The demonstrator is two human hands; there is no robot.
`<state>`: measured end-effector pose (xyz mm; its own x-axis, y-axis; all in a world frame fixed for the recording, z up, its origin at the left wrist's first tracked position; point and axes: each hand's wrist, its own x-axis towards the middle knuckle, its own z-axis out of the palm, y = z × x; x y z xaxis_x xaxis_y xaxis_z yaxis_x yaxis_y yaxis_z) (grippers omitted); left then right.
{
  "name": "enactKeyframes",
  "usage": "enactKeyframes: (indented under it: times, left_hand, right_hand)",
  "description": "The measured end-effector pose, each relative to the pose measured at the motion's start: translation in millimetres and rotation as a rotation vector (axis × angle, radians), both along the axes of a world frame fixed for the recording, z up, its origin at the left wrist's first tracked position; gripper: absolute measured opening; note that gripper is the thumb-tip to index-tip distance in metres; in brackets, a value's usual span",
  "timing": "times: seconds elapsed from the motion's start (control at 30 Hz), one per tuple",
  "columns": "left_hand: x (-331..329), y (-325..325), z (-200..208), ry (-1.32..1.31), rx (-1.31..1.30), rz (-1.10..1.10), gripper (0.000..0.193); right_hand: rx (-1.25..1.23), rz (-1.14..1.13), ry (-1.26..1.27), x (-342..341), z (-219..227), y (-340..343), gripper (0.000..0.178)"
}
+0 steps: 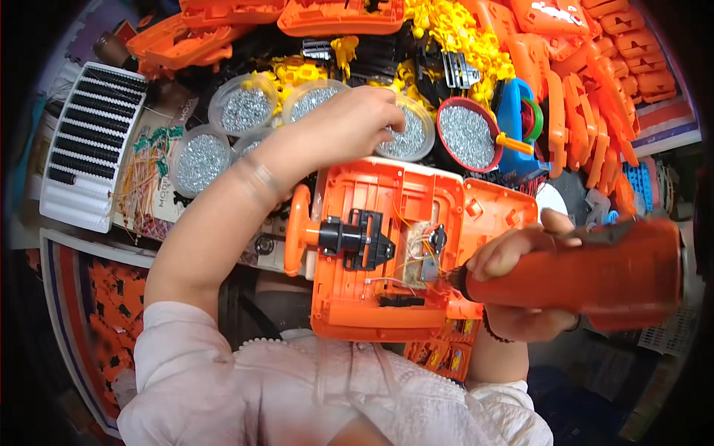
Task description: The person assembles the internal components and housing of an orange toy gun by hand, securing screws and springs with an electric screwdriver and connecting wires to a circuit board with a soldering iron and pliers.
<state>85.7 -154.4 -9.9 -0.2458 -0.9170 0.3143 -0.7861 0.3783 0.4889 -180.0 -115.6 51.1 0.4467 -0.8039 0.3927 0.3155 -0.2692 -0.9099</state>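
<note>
Orange toy shell (387,325) lies open right in front, part done.
Black part (342,238) and wires (429,245) are in, top isn't covered. Left fingers (393,113) curl by screws (410,141), can't tell if holding any; right fingers (500,259) hug a red drill (595,279).

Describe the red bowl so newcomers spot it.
Find the open orange housing, picture centre. Beyond its far edge sit round translucent tubs of silvery screws, with the red bowl rightmost. Its red colour sets it apart from those colourless neighbours.

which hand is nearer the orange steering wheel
Left. The left hand is beyond and right of the wheel, at a tub of metal pieces; the right hand is farther right, holding a red power tool.
</note>
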Motion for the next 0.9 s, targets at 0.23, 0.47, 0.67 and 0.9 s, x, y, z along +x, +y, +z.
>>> enactKeyframes:
  times: [0.23, 0.47, 0.67, 0.9]
  left_hand:
    - [8, -28, -15, -0.132, 0.06, 0.055, 0.011]
    - [9, -31, -11, -0.207, 0.114, 0.013, 0.013]
    - [9, -11, -11, -0.042, -0.051, 0.044, 0.009]
    - [-93, 116, 28, 0.015, -0.158, -0.271, 0.018]
  right_hand:
    - [-0.113, -0.013, 0.042, 7, -3, -15, 0.089]
    - [-0.014, 0.091, -0.121, 8, 14, -14, 0.096]
    - [-0.065, 0.051, -0.119, 5, 28, -13, 0.099]
    - [-0.029, 0.091, -0.276, -9, 26, 21, 0.099]
